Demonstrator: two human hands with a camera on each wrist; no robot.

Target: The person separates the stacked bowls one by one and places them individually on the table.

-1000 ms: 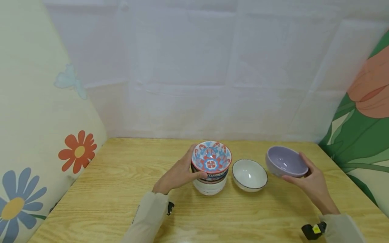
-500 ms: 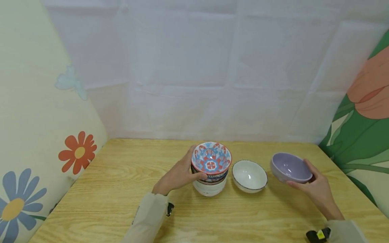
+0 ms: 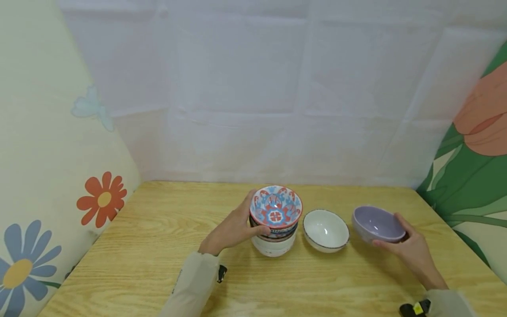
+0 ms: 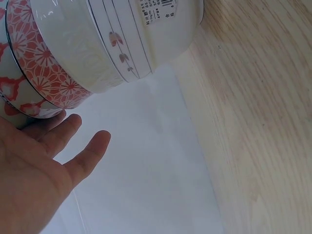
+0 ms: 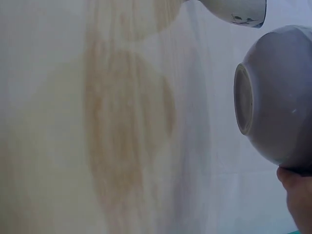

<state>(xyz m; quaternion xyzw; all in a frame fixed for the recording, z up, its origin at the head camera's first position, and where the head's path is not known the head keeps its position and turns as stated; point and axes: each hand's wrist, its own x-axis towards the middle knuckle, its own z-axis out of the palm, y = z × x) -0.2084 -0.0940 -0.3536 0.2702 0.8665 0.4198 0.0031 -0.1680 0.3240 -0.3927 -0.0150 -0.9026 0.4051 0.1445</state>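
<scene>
In the head view my left hand [image 3: 236,223] grips the upper part of a stack of bowls, its thumb across the front near the rim. On top sits a bowl [image 3: 275,210] patterned in red and blue, with a white bowl [image 3: 273,247] at the bottom. The left wrist view shows a red-flowered bowl [image 4: 39,58] in the stack, above paler ones, with fingers close beside it. My right hand [image 3: 413,248] holds a purple bowl [image 3: 378,223] by its right side, mouth up. Its foot [image 5: 243,99] hangs clear of the table in the right wrist view.
A white bowl [image 3: 325,230] with a dark rim stands on the wooden table [image 3: 309,286] between the stack and the purple bowl. A white sheet [image 3: 237,110] hangs behind the table, and flower-printed cloths [image 3: 43,145] flank it.
My right hand has lowered the purple bowl toward the table and shifted it slightly right. The left hand and the stack stay in place.
</scene>
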